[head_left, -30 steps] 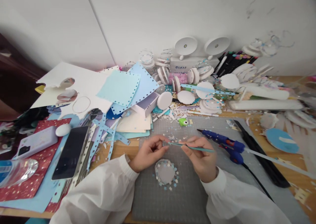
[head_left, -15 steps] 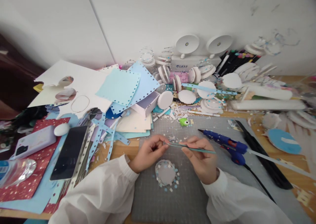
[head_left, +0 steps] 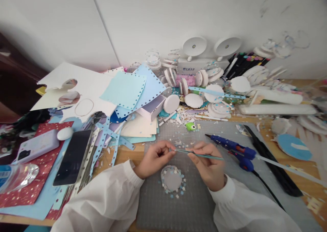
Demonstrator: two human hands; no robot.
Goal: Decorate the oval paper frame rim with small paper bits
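My right hand [head_left: 209,164] pinches a thin teal tool [head_left: 208,156], which looks like tweezers, its tip pointing left. The fingertips of my left hand [head_left: 157,158] are closed at that tip, on something too small to make out. Below and between both hands, a round white disc [head_left: 172,179] ringed with small white and blue stars lies on the grey cutting mat [head_left: 176,211]. Behind my fingertips is a small pile of tiny star pieces [head_left: 181,144].
A blue glue gun [head_left: 232,147] with its cable lies right of my right hand. Farther back are a green figure [head_left: 190,126], paper scraps and white discs. Punched paper sheets [head_left: 124,89], a phone [head_left: 72,157] and a bottle [head_left: 17,177] occupy the left.
The view has shifted very slightly. The teal tool is tilted a little differently in my right hand, and my left fingertips have moved slightly right.
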